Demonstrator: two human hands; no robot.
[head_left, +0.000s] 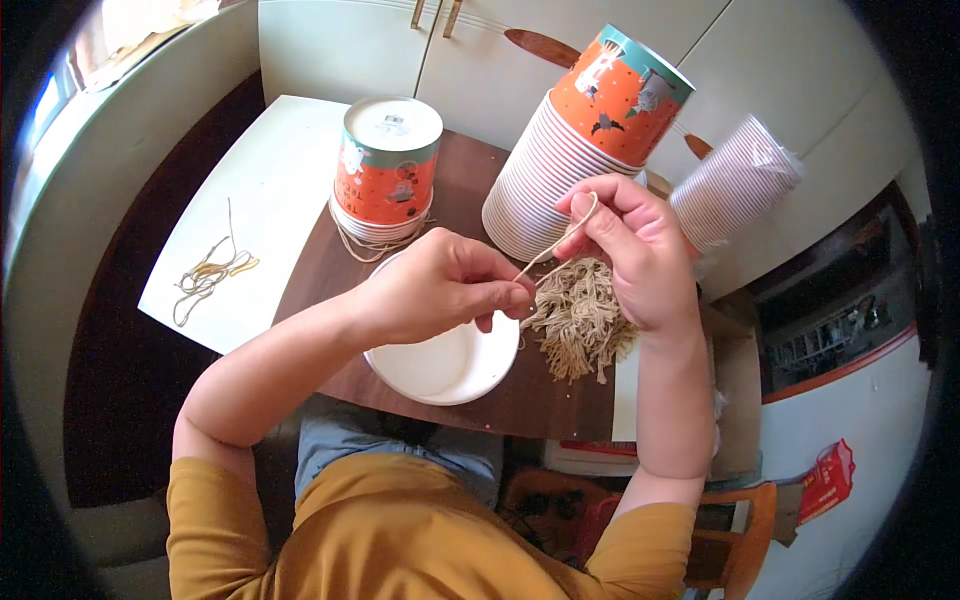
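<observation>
Cord [546, 254] is running between your left hand [440, 290] and right hand [640, 245], both pinched closed on it; hold even tension.

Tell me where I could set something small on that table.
The white panel is bare between the loose cord and the upside-down bucket. A brown tabletop strip lies free between that bucket and the tall stack. It's crowded around the bowl, string bundle, left hand and right hand.

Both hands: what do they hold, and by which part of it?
A cord: the left hand pinches its lower part, the right hand its upper part.
</observation>
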